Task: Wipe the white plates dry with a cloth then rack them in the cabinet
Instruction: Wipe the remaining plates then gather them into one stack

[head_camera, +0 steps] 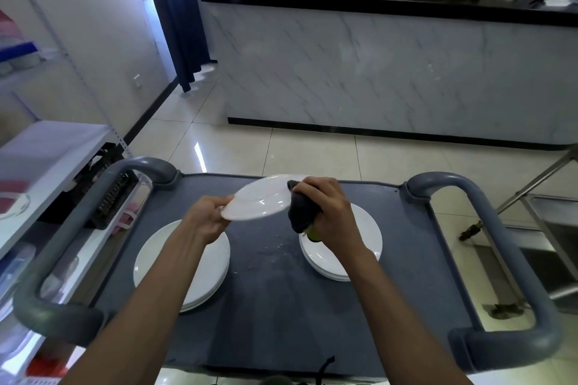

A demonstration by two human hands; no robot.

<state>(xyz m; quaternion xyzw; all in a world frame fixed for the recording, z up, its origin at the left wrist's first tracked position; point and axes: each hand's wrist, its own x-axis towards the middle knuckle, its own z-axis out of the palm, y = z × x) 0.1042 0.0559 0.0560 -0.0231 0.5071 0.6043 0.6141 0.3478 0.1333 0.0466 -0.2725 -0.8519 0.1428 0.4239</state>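
Observation:
My left hand pinches the near-left rim of a white plate, held tilted above the grey cart top. A dark cloth is bunched in my right hand and pressed against the plate's right edge. One stack of white plates lies on the cart at the left. A second stack lies at the right, partly under my right hand.
Grey cart handles rise on both sides. White shelving with a black rack stands to the left. A marble-fronted counter is ahead, and a steel frame at right. Water drops lie between the stacks.

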